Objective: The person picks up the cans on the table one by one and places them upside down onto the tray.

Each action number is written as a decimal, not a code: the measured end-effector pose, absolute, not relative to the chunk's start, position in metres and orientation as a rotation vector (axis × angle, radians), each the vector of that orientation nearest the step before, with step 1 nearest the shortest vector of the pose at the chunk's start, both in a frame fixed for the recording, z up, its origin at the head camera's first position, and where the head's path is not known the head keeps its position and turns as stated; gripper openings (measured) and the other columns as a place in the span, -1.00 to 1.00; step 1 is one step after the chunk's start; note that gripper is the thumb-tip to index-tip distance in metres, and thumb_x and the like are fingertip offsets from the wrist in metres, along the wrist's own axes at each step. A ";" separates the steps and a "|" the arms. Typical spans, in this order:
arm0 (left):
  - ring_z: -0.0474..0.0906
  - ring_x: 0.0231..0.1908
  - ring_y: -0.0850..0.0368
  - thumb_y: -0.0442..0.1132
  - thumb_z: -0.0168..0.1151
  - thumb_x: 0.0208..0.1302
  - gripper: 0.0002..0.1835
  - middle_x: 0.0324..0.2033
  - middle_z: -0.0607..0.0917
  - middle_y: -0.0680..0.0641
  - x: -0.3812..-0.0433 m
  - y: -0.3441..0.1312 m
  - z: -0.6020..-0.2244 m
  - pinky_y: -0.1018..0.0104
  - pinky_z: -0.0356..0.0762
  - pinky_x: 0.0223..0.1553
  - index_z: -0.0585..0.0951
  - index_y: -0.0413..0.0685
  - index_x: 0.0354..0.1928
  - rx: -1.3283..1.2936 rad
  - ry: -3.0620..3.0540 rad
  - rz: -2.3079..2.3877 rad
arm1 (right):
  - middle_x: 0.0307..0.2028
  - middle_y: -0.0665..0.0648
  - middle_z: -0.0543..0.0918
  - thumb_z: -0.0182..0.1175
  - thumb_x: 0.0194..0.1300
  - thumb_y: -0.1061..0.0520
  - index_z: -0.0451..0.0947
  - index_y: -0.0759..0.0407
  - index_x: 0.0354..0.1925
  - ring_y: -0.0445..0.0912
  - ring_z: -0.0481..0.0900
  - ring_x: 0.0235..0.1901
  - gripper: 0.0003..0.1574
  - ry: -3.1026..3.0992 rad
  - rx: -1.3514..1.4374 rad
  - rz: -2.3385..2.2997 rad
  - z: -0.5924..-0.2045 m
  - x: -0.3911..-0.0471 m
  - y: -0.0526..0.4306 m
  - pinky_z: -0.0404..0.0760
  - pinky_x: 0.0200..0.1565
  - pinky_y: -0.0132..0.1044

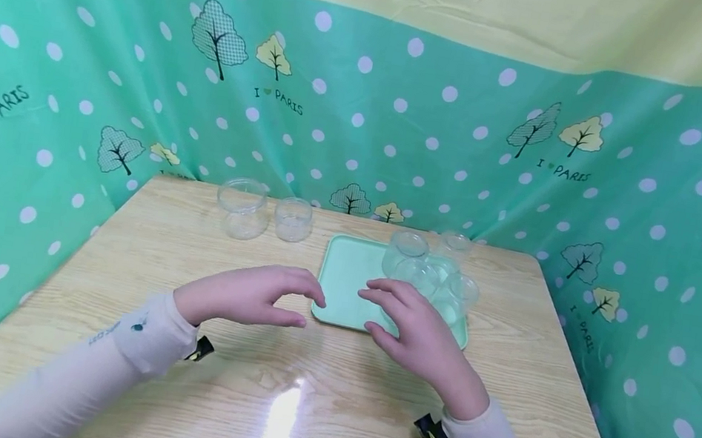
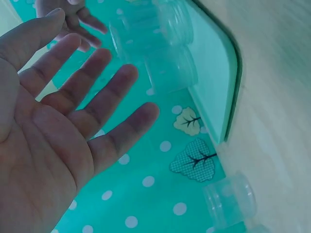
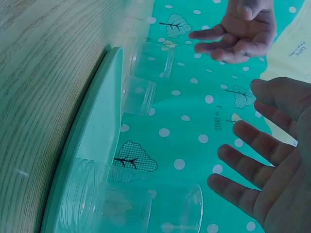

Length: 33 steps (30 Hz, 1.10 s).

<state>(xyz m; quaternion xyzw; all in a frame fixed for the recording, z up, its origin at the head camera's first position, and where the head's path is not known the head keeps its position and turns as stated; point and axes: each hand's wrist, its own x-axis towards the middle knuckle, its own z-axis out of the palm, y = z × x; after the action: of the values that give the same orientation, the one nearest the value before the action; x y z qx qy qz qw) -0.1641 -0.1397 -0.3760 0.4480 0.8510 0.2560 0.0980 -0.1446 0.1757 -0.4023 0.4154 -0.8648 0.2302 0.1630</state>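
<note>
Both hands hover apart over the table with empty palms and loosely bent fingers. The left hand [image 1: 259, 296] is just left of the front corner of a mint-green tray [image 1: 347, 286]. Over the front edge of that tray hangs the right hand [image 1: 419, 333], partly covering it. On the tray's right side stand several clear see-through jars, among them a taller one [image 1: 407, 253] and a jar [image 3: 126, 204] seen close up in the right wrist view. Their overlapping walls make single outlines hard to separate. In the left wrist view, the left hand's fingers [image 2: 116, 97] are spread and touch nothing.
Two more clear jars stand at the back left of the wooden table [image 1: 165, 387]: a wide one [image 1: 244, 215] and a smaller one [image 1: 293, 220]. A green dotted curtain [image 1: 367, 101] hangs behind the table and along its sides. Glare shows near the front.
</note>
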 end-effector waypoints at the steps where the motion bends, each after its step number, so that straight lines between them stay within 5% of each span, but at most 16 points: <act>1: 0.50 0.20 0.30 -0.06 0.34 0.41 -0.68 0.12 0.59 0.28 -0.166 -0.139 -0.374 0.19 0.52 0.25 0.60 0.28 0.16 1.322 2.528 0.736 | 0.26 0.06 0.56 0.46 0.27 0.09 0.57 0.02 0.26 -0.02 0.51 0.28 -0.39 -2.464 1.186 0.655 -0.402 -0.144 0.176 0.59 0.24 -0.05; 26: 0.52 0.21 -0.04 -0.10 0.43 0.31 -0.57 0.16 0.59 -0.05 -0.245 -0.142 -0.361 0.05 0.55 0.22 0.63 0.03 0.19 1.223 2.853 0.211 | 0.24 0.08 0.58 0.41 0.31 0.07 0.58 -0.03 0.24 -0.02 0.53 0.26 -0.46 -2.511 1.207 0.637 -0.406 -0.144 0.175 0.56 0.27 -0.04; 33: 0.39 0.36 -0.16 -0.12 0.46 0.28 -0.53 0.26 0.54 -0.14 -0.273 -0.144 -0.363 -0.05 0.48 0.32 0.62 0.02 0.22 1.159 2.850 0.138 | 0.23 0.07 0.59 0.43 0.30 0.08 0.59 -0.04 0.22 -0.02 0.53 0.25 -0.47 -2.515 1.193 0.621 -0.405 -0.144 0.174 0.57 0.25 -0.05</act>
<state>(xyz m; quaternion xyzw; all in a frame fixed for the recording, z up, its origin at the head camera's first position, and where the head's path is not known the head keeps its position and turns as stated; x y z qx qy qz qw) -0.2729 -0.1442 -0.3634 0.3761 0.9250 0.0447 0.0307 -0.1435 0.1741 -0.4048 0.4141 -0.8725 0.2155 0.1443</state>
